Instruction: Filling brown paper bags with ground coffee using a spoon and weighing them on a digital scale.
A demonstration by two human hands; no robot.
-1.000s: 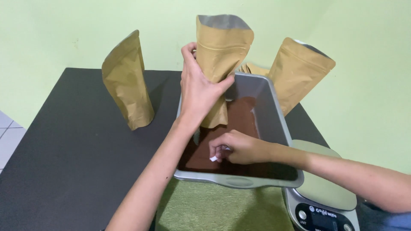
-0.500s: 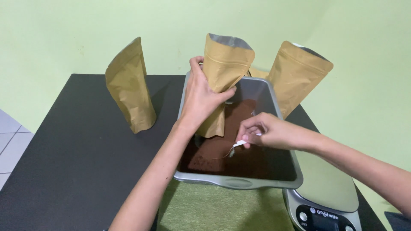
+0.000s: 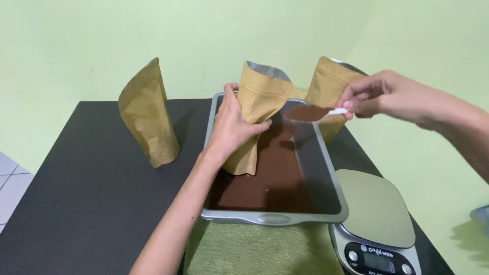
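Hiding behind pouch (image 3: 257, 109): left hand's (image 3: 232, 127) fingertips.

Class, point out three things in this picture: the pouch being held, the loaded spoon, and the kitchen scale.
Held pouch (image 3: 261, 97), head view, on its upper front panel.
Spoon (image 3: 307, 113), head view, on the brown powder heaped in its bowl.
Kitchen scale (image 3: 374, 206), head view, on the middle of its weighing plate.
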